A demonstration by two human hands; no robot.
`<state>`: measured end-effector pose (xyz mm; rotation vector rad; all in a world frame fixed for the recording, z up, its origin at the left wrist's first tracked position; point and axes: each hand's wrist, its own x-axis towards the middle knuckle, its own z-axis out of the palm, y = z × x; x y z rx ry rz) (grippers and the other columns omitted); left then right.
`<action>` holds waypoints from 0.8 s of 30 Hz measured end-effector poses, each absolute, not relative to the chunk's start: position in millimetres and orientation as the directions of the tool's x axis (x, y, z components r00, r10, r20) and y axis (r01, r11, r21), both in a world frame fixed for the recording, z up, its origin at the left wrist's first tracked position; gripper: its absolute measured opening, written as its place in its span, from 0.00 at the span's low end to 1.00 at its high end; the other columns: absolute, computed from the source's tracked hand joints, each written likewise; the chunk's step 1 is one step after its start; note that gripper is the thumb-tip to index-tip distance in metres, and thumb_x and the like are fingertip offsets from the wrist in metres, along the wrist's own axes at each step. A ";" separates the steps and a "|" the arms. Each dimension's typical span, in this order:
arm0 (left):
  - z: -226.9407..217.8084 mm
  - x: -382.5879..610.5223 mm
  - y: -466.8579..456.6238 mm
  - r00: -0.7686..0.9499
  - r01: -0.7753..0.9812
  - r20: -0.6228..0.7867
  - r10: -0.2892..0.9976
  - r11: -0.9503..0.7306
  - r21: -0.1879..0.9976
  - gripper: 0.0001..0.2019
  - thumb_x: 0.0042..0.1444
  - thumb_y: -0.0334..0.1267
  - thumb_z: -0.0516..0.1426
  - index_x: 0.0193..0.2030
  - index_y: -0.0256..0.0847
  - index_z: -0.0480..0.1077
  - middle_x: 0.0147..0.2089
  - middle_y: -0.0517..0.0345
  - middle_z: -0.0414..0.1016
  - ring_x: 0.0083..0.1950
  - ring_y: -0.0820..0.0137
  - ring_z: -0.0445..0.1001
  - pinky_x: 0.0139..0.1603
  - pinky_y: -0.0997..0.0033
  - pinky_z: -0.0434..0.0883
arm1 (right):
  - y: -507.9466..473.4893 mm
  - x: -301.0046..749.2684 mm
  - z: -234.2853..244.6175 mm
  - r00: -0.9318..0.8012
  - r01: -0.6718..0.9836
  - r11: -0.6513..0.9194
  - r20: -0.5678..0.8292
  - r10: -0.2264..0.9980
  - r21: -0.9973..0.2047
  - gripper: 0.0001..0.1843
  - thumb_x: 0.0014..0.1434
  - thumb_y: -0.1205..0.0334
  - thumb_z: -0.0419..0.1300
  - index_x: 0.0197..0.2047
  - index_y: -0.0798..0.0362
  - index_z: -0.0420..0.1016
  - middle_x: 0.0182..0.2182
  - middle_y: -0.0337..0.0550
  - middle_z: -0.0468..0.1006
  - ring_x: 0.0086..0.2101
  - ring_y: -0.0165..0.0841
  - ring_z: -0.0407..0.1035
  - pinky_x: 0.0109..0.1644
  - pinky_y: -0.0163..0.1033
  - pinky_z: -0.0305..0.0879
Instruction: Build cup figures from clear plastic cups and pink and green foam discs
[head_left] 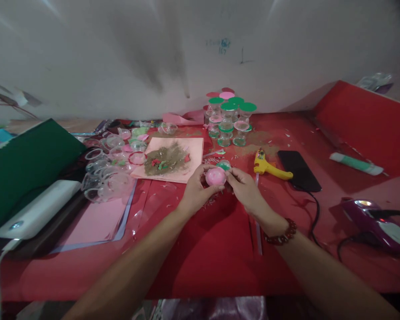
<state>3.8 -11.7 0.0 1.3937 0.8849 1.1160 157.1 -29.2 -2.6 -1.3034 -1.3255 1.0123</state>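
Between my two hands is a small clear plastic cup [216, 177] with a pink round end turned towards me. My left hand [198, 189] is closed around its left side, thumb below and fingers behind. The fingertips of my right hand [243, 186] pinch at its right edge. Just behind it shows a green-rimmed clear cup [224, 165]; I cannot tell whether the two are joined. Beyond my hands stand stacked hourglass-shaped plastic cups [228, 118] with green, pink and red paper discs. To the left lie several loose clear plastic cups [111, 173].
A yellow glue gun [270, 168] and a black phone [299, 171] lie to my right, near a purple device [380, 224] with cords. Left are a paper pad [193, 153] with brown sand, pink sheets [93, 222] and a white power bank [40, 209]. Red and green boards flank the table.
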 end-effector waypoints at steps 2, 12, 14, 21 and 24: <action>1.3 4.1 -12.7 0.296 -0.084 0.147 0.944 -0.127 0.988 0.26 0.42 0.36 0.69 0.48 0.40 0.68 0.48 0.52 0.74 0.47 0.66 0.73 0.48 0.68 0.69 | -30.0 157.3 -2.2 0.074 0.196 0.084 0.100 0.992 -0.977 0.18 0.61 0.46 0.54 0.27 0.50 0.65 0.20 0.35 0.63 0.24 0.30 0.57 0.27 0.35 0.53; 5.8 5.1 -15.0 0.366 -0.056 0.135 0.921 -0.123 0.991 0.26 0.39 0.34 0.70 0.47 0.39 0.70 0.46 0.53 0.76 0.46 0.66 0.73 0.48 0.69 0.69 | -29.3 157.2 -4.4 0.101 0.179 0.091 0.110 0.989 -0.980 0.18 0.61 0.47 0.53 0.28 0.51 0.66 0.25 0.37 0.66 0.27 0.31 0.59 0.30 0.35 0.57; 5.6 5.6 -14.8 0.363 -0.045 0.133 0.922 -0.125 0.991 0.26 0.39 0.34 0.70 0.47 0.39 0.70 0.47 0.52 0.76 0.47 0.65 0.73 0.48 0.68 0.69 | -29.1 157.6 -5.1 0.111 0.192 0.084 0.107 0.988 -0.978 0.18 0.61 0.46 0.53 0.27 0.50 0.66 0.23 0.36 0.65 0.26 0.31 0.58 0.28 0.35 0.55; 2.8 3.9 -13.8 0.398 -0.116 0.101 0.912 -0.059 0.992 0.27 0.42 0.32 0.68 0.52 0.40 0.71 0.52 0.49 0.75 0.50 0.63 0.74 0.48 0.68 0.71 | -29.5 156.5 -2.3 0.124 0.132 0.074 0.090 0.988 -0.988 0.19 0.60 0.44 0.54 0.27 0.50 0.67 0.20 0.36 0.64 0.24 0.32 0.59 0.26 0.36 0.54; 3.2 4.8 -14.9 0.366 -0.114 0.114 0.924 -0.077 0.990 0.26 0.42 0.31 0.67 0.51 0.40 0.71 0.51 0.50 0.76 0.49 0.64 0.75 0.46 0.69 0.71 | -29.1 155.9 -2.7 0.105 0.091 0.067 0.077 0.992 -0.994 0.18 0.61 0.44 0.54 0.30 0.50 0.70 0.24 0.38 0.69 0.26 0.32 0.62 0.28 0.36 0.57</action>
